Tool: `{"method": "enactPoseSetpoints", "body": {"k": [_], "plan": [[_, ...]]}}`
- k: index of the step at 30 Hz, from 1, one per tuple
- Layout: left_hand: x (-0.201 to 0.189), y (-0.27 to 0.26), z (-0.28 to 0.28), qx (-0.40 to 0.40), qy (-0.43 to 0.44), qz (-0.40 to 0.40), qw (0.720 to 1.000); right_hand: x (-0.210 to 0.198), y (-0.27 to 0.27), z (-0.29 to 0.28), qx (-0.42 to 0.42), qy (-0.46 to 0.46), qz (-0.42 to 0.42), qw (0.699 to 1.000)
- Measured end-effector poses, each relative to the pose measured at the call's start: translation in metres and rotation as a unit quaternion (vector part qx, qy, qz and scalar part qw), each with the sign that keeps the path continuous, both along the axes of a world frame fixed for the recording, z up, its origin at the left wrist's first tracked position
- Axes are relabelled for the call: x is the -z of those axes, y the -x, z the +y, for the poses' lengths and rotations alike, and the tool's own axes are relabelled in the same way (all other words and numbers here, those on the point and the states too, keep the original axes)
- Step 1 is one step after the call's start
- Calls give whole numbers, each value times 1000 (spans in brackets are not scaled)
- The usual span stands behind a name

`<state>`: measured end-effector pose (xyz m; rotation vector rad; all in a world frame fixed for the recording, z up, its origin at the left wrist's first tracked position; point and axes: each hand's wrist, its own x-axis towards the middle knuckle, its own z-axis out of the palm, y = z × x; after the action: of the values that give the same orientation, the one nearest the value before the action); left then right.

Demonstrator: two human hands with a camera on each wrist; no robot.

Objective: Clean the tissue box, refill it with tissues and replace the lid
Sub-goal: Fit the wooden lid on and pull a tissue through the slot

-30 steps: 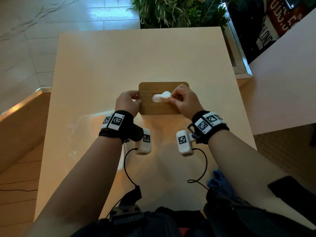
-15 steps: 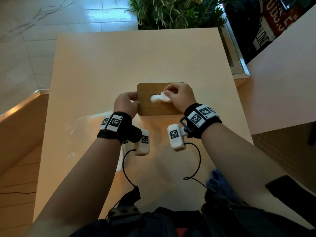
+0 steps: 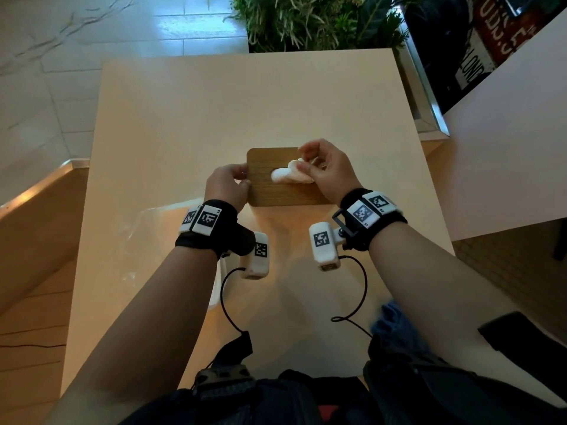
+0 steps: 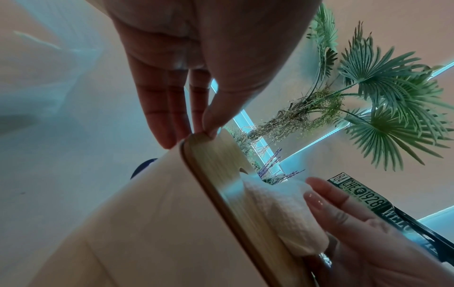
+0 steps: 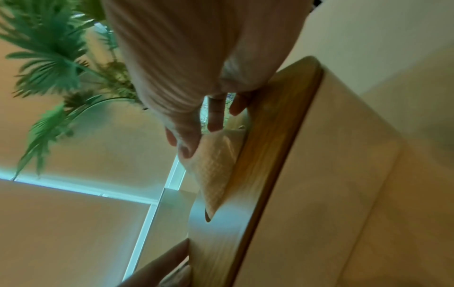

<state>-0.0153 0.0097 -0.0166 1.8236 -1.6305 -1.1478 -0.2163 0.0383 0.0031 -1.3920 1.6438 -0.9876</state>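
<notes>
The tissue box stands mid-table with its wooden lid [image 3: 276, 193] on top. My left hand [image 3: 242, 179] grips the lid's left end, thumb on the top corner [image 4: 212, 126] and fingers down the box's white side [image 4: 147, 213]. A white tissue [image 3: 290, 176] sticks out of the slot in the lid. My right hand [image 3: 302, 167] pinches that tissue between thumb and forefinger just above the lid [image 5: 265, 155]. In the right wrist view the tissue [image 5: 216, 170] rises as a cone from the slot. The inside of the box is hidden.
A clear plastic wrapper [image 3: 147, 240] lies on the beige table [image 3: 184, 118] to my left. A blue cloth [image 3: 395, 326] sits near my right elbow. Plants [image 3: 306, 19] stand beyond the far edge. Another table [image 3: 506, 148] is close on the right.
My right hand has lifted and moved right, drawing more of the tissue out of the slot. My left hand has stayed on the lid's left end.
</notes>
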Motion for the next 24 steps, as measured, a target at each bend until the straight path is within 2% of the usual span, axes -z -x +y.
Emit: {"method": "enactPoseSetpoints", "body": {"k": [2,4,6,8,10,13,20,24], "plan": [[-1,-1,1,-6,-1,9,1000,-2,4,2,27,9,-27,999],[-1,-3,5,-22,-3,20,1000,-3,11,6,89,23,-41,995],[-1,-8,11,-46,-10,46,998,-1,25,14,170,45,-22,984],[0,-12,18,-60,-17,76,995,5,39,25,207,44,25,977],[2,-14,25,-63,-25,93,993,14,44,36,166,-14,51,985],[4,-10,30,-74,-34,104,991,24,34,46,69,-99,35,992],[3,-8,26,-69,-16,62,996,17,31,34,58,-120,41,990],[3,-11,26,-88,-11,76,993,19,24,37,47,-125,35,990]]}}
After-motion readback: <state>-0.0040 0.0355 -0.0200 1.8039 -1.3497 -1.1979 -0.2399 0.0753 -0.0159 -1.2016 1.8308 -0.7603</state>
